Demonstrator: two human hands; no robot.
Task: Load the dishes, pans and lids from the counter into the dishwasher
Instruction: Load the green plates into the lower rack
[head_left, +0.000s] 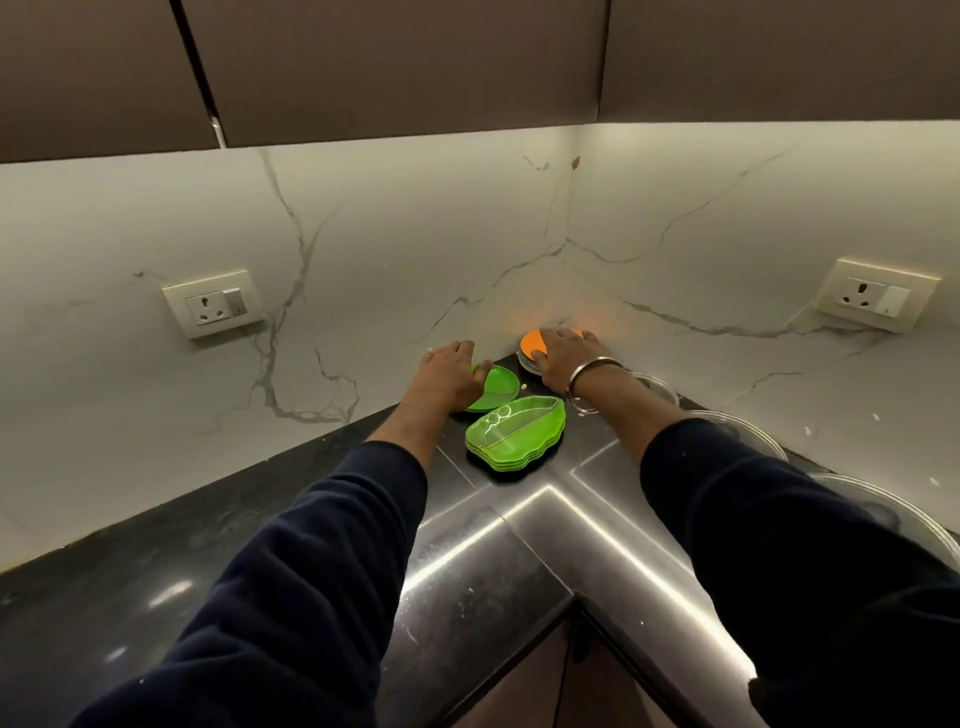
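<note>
Right hand (563, 358): centre of the frame, palm down on an orange plate (531, 343) in the far corner of the counter (156, 571); fingers curl over its rim, apparently gripping it for a lift. The orange plate tops a short stack of paler discs, contents not discernible. A metal bangle (592, 382) sits at this wrist.

Left hand (454, 371): just left of centre, fingers extended and relaxed, resting on the near edge of a round green plate (496, 387); whether it has yet taken hold cannot be told, though it reads as flat rather than clasped.

Green leaf-shaped trays (514, 434): a nested stack lying between the two forearms, nearer the camera than both plates, untouched; nothing in them. Probably stacked to be carried together.

Clear glass lids (893, 512): several lying flat along the right edge of the frame, partly hidden by the right sleeve.

Wall sockets (215, 304): one at left, one at upper right, on the marble backsplash.

Dishwasher: not in view; all items remain on the counter, loading from this corner not yet done.
</note>
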